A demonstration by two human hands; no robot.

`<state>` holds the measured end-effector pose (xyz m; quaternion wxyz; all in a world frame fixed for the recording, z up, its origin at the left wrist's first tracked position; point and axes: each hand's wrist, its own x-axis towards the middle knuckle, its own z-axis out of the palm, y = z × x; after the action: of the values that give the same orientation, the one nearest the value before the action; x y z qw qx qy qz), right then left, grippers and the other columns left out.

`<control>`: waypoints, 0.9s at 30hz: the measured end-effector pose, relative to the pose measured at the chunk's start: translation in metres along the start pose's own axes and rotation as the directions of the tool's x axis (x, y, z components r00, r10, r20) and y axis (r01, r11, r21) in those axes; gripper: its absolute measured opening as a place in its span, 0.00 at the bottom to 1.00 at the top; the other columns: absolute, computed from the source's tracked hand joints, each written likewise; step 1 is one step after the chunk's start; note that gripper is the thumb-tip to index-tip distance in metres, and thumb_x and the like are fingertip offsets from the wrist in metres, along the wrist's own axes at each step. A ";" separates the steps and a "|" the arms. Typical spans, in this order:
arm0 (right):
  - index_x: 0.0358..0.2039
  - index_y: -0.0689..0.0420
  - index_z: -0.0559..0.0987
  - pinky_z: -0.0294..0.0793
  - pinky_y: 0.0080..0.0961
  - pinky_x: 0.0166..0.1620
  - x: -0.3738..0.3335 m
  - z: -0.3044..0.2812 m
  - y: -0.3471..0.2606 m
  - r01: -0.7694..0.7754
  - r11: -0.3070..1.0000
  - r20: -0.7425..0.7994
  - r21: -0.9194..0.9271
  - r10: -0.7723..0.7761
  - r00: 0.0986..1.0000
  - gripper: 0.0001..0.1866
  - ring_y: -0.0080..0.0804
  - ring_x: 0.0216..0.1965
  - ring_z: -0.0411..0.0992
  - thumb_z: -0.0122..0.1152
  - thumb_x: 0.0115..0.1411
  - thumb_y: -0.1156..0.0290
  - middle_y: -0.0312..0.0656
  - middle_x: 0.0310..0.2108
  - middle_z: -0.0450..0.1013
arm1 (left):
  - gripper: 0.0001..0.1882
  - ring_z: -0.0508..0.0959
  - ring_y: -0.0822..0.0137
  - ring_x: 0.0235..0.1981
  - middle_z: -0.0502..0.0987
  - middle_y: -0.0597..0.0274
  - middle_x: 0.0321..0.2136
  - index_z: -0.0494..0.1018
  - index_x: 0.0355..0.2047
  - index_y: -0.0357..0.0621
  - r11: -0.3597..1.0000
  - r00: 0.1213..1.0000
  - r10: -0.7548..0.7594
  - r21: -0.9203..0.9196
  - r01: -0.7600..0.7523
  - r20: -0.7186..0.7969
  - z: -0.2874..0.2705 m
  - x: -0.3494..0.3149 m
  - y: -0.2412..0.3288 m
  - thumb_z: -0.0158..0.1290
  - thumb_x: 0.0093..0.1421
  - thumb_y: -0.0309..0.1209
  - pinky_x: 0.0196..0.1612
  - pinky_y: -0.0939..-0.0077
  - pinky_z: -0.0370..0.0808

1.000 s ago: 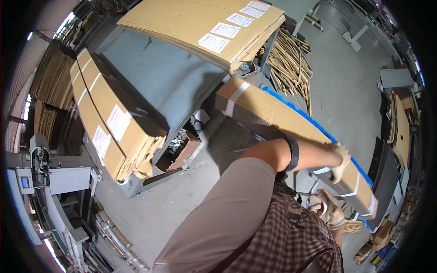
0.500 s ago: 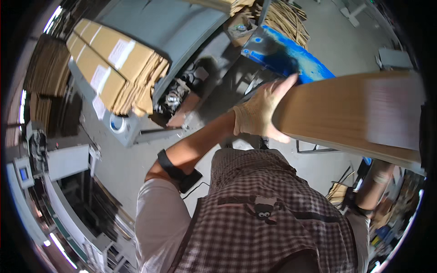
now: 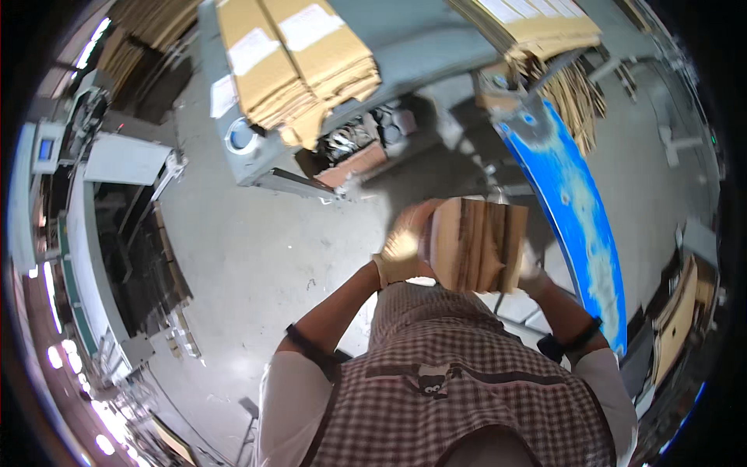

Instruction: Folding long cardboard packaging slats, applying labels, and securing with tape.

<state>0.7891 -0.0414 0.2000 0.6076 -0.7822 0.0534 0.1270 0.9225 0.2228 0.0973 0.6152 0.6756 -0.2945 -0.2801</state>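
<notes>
A thick stack of flat brown cardboard (image 3: 478, 245) is held in front of my apron, its layered end edges facing up toward me. My left hand (image 3: 406, 243), in a pale glove, clasps the stack's left side. Against the opposite side presses my right hand (image 3: 532, 269), blurred and partly hidden behind the cardboard. The stack is off any surface, above the floor between the grey table and my body.
Ahead, a grey table (image 3: 424, 43) bears bundled flat cartons (image 3: 299, 58) with white labels. A tape roll (image 3: 242, 137) sits at its near corner. Below is an open box of metal parts (image 3: 354, 162). A worn blue bench (image 3: 580, 210) stands right; a white machine (image 3: 124, 159) left.
The cardboard stack has swung from the far right to in front of my body and now shows its end edges. Both hands moved with it, and the view has turned right.
</notes>
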 end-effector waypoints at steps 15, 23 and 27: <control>0.70 0.59 0.52 0.58 0.34 0.65 0.124 0.123 -0.024 0.436 0.900 0.602 0.021 -0.360 0.713 0.52 0.38 0.65 0.57 0.73 0.49 0.68 0.46 0.66 0.57 | 0.38 0.72 0.59 0.53 0.71 0.56 0.54 0.60 0.60 0.47 -0.143 0.585 -0.648 -0.676 -0.723 -0.488 0.044 -0.122 -0.023 0.61 0.57 0.53 0.51 0.56 0.75; 0.71 0.58 0.52 0.56 0.34 0.66 0.120 -0.107 -0.018 0.224 0.973 0.654 0.062 -0.209 0.727 0.50 0.38 0.66 0.56 0.71 0.51 0.72 0.45 0.67 0.55 | 0.60 0.64 0.58 0.63 0.58 0.51 0.64 0.29 0.71 0.46 0.870 0.030 -0.301 -0.287 -0.401 -0.953 0.055 -0.009 0.082 0.65 0.57 0.43 0.64 0.64 0.64; 0.69 0.59 0.53 0.58 0.34 0.65 0.098 -0.114 0.018 0.084 0.969 0.474 0.234 -0.189 0.860 0.52 0.37 0.65 0.57 0.73 0.48 0.72 0.45 0.66 0.57 | 0.59 0.55 0.58 0.67 0.50 0.50 0.67 0.30 0.71 0.43 0.935 0.283 0.125 0.018 -0.354 -0.951 0.030 0.053 0.126 0.65 0.57 0.36 0.67 0.63 0.57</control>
<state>0.8939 -0.1491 0.1833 0.6859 -0.6589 -0.1462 0.2721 0.9289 0.1544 0.2198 0.7686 0.5941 0.0482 0.2325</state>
